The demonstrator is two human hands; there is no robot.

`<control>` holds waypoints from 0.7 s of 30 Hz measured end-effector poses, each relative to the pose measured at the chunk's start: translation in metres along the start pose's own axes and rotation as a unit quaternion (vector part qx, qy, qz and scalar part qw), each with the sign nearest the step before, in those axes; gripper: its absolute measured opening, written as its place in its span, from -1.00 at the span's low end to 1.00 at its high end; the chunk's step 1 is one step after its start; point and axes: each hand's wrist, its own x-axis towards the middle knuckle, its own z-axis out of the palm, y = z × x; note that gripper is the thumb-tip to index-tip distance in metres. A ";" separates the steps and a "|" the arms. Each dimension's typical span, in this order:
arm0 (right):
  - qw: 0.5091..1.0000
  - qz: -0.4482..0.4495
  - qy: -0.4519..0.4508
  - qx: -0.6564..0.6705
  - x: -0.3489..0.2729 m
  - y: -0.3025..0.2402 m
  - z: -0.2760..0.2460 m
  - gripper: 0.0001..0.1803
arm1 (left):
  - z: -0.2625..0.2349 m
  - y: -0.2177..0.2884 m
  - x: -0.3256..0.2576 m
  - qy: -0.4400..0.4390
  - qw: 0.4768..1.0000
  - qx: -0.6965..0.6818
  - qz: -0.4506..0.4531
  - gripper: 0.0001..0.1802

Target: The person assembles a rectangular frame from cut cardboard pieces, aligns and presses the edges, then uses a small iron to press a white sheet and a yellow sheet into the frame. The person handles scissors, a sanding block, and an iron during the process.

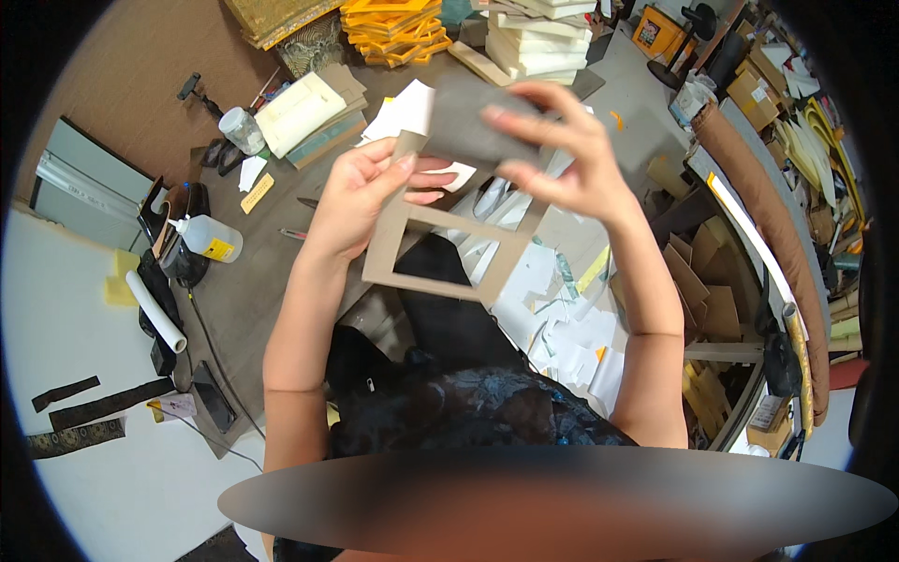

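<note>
While gripping the brown cardboard frame [440,253] above the lap, holding it tilted in mid-air in front of the grey worktable [253,281] rather than resting on it. Pinching the frame's upper left bar with the left hand [361,192], thumb on the near face and fingers curled behind, closed firmly on the board. Clamping a dark grey sheet [473,122] against the frame's top edge with the right hand [562,155], fingers spread wide and flat over the sheet, thumb underneath, so partly open yet plainly holding both layers together.

Risking, by the look of it, a skewed lay: bearing the whole frame on two pinch points only, so any twist of either wrist probably sliding the grey sheet off square against the top bar. Possibly bending the thin lower bars too, hanging unsupported below the hands. Likely creasing the sheet if the spread fingers press unevenly.

Crowding the area as well: a glue bottle [208,239] and a clear jar [242,129] standing on the table to the left, white paper offcuts [562,318] lying scattered beneath the frame, ready to catch on a dropped corner. Stacks of yellow frames [393,28] sitting well apart at the far edge.
</note>
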 end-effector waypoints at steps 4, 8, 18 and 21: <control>0.981 -0.001 0.011 -0.192 0.008 0.027 0.000 -0.46 | -0.001 0.002 -0.002 -0.036 0.999 0.017 -0.027 -0.53; 0.995 -0.026 -0.075 0.060 0.010 0.001 0.010 -0.48 | 0.003 -0.007 -0.002 -0.036 0.999 0.027 0.015 -0.54; 0.988 0.073 -0.028 0.132 0.019 0.009 0.010 -0.54 | 0.007 -0.005 -0.003 -0.014 1.000 0.012 0.015 -0.63; 0.974 0.067 -0.087 0.198 0.022 -0.001 0.020 -0.50 | 0.004 -0.007 -0.006 -0.002 0.999 0.024 0.021 -0.64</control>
